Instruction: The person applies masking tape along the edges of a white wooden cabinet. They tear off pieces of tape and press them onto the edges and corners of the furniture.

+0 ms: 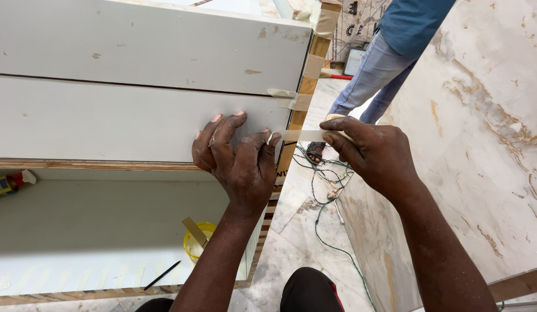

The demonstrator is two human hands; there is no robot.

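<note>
Left hand (237, 159) presses the tape strip (297, 135) onto the white panel's (107, 121) right edge; right hand (369, 151) pinches it taut

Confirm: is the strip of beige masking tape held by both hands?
Yes, the left hand pins the strip of beige masking tape to the white panel; the right hand pulls it.
</note>
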